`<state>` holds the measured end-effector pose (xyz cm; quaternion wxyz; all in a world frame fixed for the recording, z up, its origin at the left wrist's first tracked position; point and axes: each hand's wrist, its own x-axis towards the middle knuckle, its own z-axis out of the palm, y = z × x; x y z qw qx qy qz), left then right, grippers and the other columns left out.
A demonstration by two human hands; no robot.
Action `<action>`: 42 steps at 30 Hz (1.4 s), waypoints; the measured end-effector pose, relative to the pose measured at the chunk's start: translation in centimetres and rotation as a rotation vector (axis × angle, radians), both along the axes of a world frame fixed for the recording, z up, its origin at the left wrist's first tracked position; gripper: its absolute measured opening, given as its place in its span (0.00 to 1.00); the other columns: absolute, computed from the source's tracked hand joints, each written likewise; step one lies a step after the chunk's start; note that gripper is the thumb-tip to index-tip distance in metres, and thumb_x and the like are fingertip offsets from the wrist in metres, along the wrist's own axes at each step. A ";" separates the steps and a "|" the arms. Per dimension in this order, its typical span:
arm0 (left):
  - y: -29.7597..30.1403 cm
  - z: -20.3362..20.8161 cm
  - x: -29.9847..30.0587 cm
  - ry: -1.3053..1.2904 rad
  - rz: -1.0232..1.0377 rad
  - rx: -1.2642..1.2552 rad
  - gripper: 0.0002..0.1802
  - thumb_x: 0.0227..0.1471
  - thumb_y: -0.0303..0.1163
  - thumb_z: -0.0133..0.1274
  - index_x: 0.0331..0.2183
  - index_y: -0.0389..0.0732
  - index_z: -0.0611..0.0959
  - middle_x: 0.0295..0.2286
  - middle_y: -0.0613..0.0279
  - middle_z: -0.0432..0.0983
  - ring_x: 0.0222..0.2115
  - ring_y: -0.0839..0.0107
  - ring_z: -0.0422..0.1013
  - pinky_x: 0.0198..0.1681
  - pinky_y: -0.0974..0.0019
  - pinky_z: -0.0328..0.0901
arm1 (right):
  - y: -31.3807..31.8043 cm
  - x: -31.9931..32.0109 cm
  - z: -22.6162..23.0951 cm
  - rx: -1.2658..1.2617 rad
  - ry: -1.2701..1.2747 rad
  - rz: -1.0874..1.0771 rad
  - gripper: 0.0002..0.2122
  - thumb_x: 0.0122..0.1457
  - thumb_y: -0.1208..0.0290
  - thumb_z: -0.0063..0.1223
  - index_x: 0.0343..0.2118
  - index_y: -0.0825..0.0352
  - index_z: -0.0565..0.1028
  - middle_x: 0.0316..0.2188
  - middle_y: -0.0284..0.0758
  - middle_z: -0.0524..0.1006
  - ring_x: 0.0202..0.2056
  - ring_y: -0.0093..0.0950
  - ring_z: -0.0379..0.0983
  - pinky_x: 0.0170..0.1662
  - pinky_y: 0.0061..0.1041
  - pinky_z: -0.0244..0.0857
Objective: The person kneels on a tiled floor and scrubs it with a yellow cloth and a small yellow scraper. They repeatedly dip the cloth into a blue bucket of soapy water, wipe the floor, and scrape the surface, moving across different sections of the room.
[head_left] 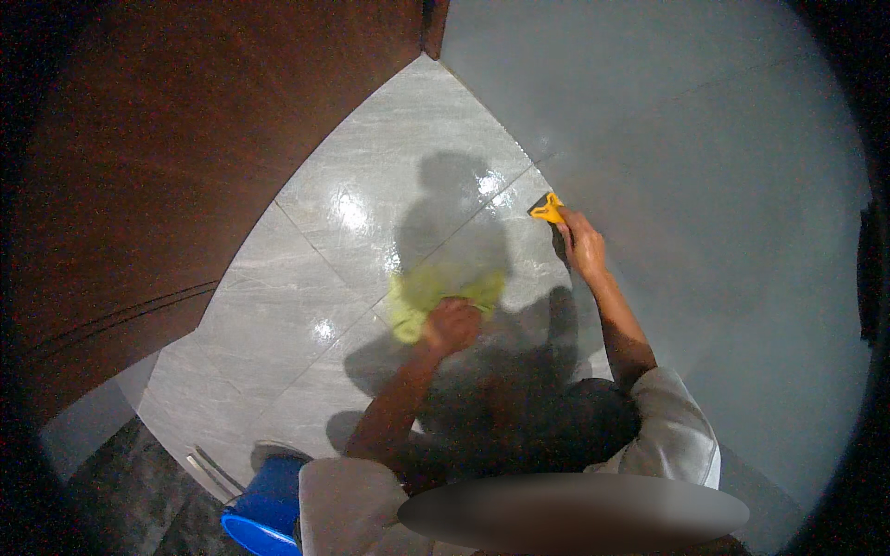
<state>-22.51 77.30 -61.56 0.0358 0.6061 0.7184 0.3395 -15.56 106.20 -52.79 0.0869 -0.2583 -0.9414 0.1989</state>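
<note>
Pressed on the wet grey tiled floor [324, 241], a yellow-green cloth [408, 301] lies bunched under my left hand [453, 324]. The fingers of that hand are closed on it, and the cloth's edges look a little blurred. Farther to the right, my right hand [582, 246] grips a yellow-handled scraper [549, 208]. Its dark, wide blade points left, close to where the floor meets the grey wall. The inner part of the handle is hidden by my fingers.
A blue bucket [264, 505] stands at the lower left beside my arm, near a pale strip [211, 474] at the floor's edge. A brown wooden door [185, 167] bounds the left side. The grey wall [723, 232] bounds the right.
</note>
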 end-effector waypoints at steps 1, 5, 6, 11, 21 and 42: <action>-1.0 0.3 -0.6 -0.023 0.068 -0.045 0.14 0.33 0.34 0.55 0.30 0.47 0.78 0.33 0.67 0.74 0.38 0.66 0.68 0.42 0.59 0.62 | 0.2 -1.1 -0.8 0.025 -0.038 -0.014 0.13 0.55 0.67 0.44 0.44 0.61 0.68 0.33 0.42 0.71 0.32 0.43 0.69 0.32 0.37 0.64; -2.9 0.8 -1.8 -0.035 0.230 0.056 0.10 0.31 0.29 0.55 0.25 0.45 0.79 0.30 0.67 0.74 0.37 0.66 0.69 0.39 0.59 0.64 | 0.9 -4.2 -2.8 0.102 -0.060 -0.021 0.12 0.54 0.69 0.45 0.41 0.63 0.70 0.30 0.38 0.71 0.30 0.40 0.69 0.30 0.36 0.64; -2.9 0.7 -1.7 -0.026 0.204 0.008 0.10 0.31 0.28 0.55 0.25 0.44 0.78 0.31 0.67 0.74 0.37 0.66 0.69 0.39 0.59 0.64 | 1.0 -4.4 -2.9 0.147 0.043 0.027 0.12 0.54 0.69 0.45 0.41 0.63 0.70 0.29 0.38 0.71 0.29 0.40 0.69 0.29 0.37 0.64; -1.6 0.2 -2.3 -0.043 0.216 -0.071 0.12 0.34 0.26 0.54 0.29 0.42 0.79 0.32 0.66 0.74 0.39 0.65 0.68 0.43 0.60 0.63 | -0.2 -1.7 -2.1 0.009 0.007 -0.023 0.13 0.54 0.68 0.46 0.43 0.62 0.69 0.34 0.42 0.71 0.32 0.42 0.70 0.33 0.36 0.65; 7.8 4.8 -5.7 -1.264 0.619 0.019 0.21 0.55 0.40 0.38 0.43 0.34 0.72 0.42 0.54 0.68 0.44 0.62 0.63 0.49 0.63 0.56 | -11.6 -5.4 -0.1 -0.516 0.055 -0.180 0.19 0.52 0.73 0.50 0.47 0.66 0.61 0.32 0.41 0.71 0.32 0.29 0.71 0.35 0.25 0.65; -4.6 13.9 -11.5 -1.289 1.298 0.644 0.14 0.54 0.37 0.40 0.41 0.39 0.69 0.23 0.66 0.61 0.22 0.78 0.58 0.25 0.75 0.57 | -3.6 -16.5 -9.0 0.280 -0.018 -0.015 0.20 0.54 0.57 0.41 0.51 0.51 0.63 0.53 0.34 0.59 0.55 0.34 0.51 0.54 0.44 0.46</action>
